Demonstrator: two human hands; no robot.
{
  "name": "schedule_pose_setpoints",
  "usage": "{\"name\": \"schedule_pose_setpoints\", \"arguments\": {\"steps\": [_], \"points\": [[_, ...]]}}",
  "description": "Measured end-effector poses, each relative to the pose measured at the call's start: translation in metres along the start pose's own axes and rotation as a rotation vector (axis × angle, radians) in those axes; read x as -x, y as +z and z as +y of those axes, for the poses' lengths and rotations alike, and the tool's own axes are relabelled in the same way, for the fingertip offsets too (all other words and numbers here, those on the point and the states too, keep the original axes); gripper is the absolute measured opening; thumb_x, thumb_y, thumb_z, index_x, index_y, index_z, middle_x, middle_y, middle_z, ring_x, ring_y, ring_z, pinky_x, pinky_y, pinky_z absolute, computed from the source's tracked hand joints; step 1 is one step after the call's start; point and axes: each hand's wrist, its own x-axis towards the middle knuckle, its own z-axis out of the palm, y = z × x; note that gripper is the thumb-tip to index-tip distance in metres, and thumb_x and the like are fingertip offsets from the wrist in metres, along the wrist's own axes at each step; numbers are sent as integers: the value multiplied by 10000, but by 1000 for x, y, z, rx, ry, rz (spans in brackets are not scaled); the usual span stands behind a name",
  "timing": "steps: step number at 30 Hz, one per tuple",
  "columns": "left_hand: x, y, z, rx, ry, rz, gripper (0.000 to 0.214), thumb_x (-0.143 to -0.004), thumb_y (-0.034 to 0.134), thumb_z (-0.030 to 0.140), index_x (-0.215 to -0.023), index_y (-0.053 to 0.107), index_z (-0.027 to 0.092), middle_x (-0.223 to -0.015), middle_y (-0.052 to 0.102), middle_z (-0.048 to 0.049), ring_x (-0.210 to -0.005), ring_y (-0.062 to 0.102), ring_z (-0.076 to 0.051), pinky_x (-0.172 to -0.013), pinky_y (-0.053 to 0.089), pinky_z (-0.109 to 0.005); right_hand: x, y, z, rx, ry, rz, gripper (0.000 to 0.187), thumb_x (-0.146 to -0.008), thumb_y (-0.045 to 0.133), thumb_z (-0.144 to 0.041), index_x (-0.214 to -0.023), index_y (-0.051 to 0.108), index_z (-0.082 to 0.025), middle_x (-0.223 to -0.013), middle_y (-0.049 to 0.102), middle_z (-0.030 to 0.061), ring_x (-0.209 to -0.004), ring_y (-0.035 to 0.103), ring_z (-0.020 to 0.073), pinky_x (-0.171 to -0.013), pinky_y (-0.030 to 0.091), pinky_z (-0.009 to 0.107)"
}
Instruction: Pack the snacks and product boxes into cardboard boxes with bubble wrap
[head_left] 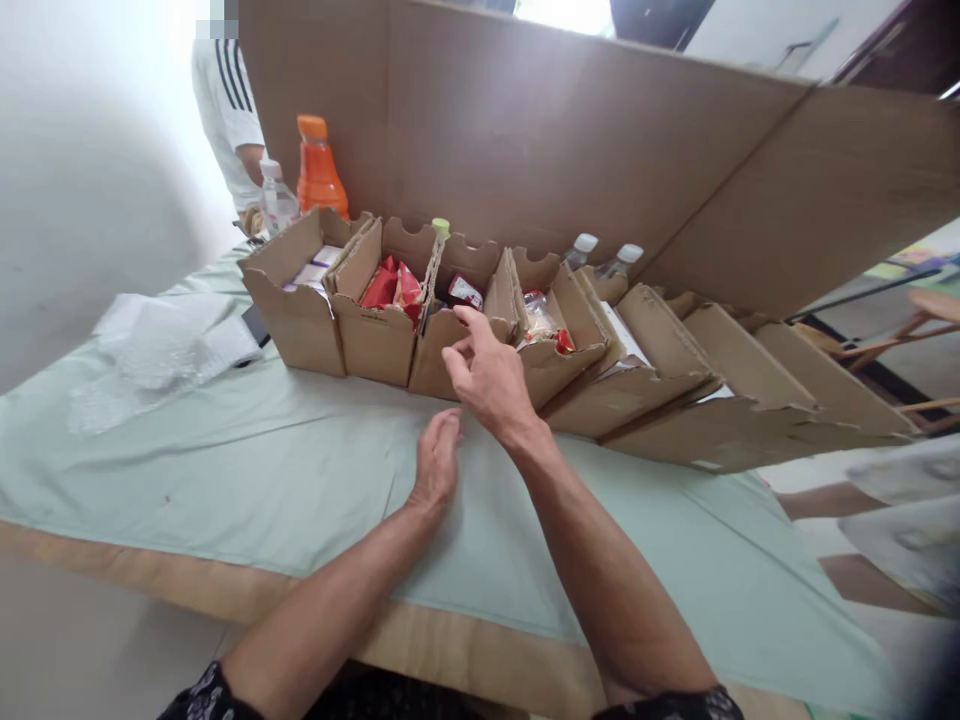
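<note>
My right hand is raised at the front of a cardboard bin in the row, fingers apart and bent, nothing in them. Inside that bin lies a dark red and white packet. My left hand hovers low by the cloth just in front of the same bin, its fingers held together and slightly curved; whether anything is in them is hidden. Left of it, another bin holds red snack bags. To the right, a bin contains a clear packet and a small red packet.
Crumpled bubble wrap lies on the green cloth at left. An orange bottle and a clear bottle stand behind the bins. A tall cardboard panel rises at the back. A person in a white sleeve stands back left.
</note>
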Motion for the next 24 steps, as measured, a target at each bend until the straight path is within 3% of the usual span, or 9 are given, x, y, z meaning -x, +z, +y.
{"name": "schedule_pose_setpoints", "arguments": {"steps": [3,7,10,13,16,20,22,24], "points": [[26,-24,14,-7,21,70,374,-922,571,451,-1133,696,168,-1198,736,-141,-1159,672,-280,-1024,514,-427,-2,-3,-1,86,103,63,447,-959,515,-255,-1394,579,-169,-986,799,68,-897,735,265,-889,523,399],[77,-64,22,-100,50,78,352,-901,630,442,-1122,743,193,-1236,739,-112,-1192,658,-279,-1077,489,-440,-1,-8,0,257,135,-1,406,-954,538,-261,-1352,607,-224,-1000,800,88,-955,731,319,-844,504,402],[106,-87,24,-184,74,48,325,-900,632,444,-1066,765,198,-1272,724,-103,-1239,636,-290,-1119,470,-455,-3,-8,-1,311,114,-9,345,-965,497,-230,-1275,648,-221,-1013,792,115,-924,727,306,-803,480,365],[118,-104,27,-230,125,71,320,-910,625,445,-1060,765,199,-1300,711,-104,-1260,628,-294,-1119,474,-451,12,-12,-4,322,89,-2,270,-966,482,-213,-1134,693,-217,-956,790,107,-857,723,278,-755,455,329],[118,-121,32,-210,160,144,330,-924,633,423,-1154,729,206,-1313,705,-97,-1252,637,-278,-1104,479,-435,61,-24,-6,261,-3,7,221,-969,488,-234,-1048,694,-232,-839,777,55,-755,714,235,-688,437,296],[110,-139,39,-206,161,237,393,-901,670,387,-1251,660,210,-1270,713,-95,-1232,652,-265,-1095,475,-432,157,-59,-1,42,-149,33,183,-995,505,-282,-971,685,-257,-770,755,2,-653,700,170,-640,478,268],[106,-142,42,-240,155,243,420,-871,694,380,-1248,647,204,-1281,702,-105,-1229,654,-273,-1079,489,-437,201,-84,10,-43,-174,43,143,-976,564,-289,-970,706,-286,-814,775,2,-681,723,169,-650,528,266],[105,-141,42,-273,168,204,459,-847,714,370,-1267,633,201,-1336,677,-120,-1240,650,-286,-1059,509,-442,237,-108,27,-57,-105,92,117,-945,625,-319,-966,740,-324,-845,789,14,-709,744,191,-648,569,284]]}}
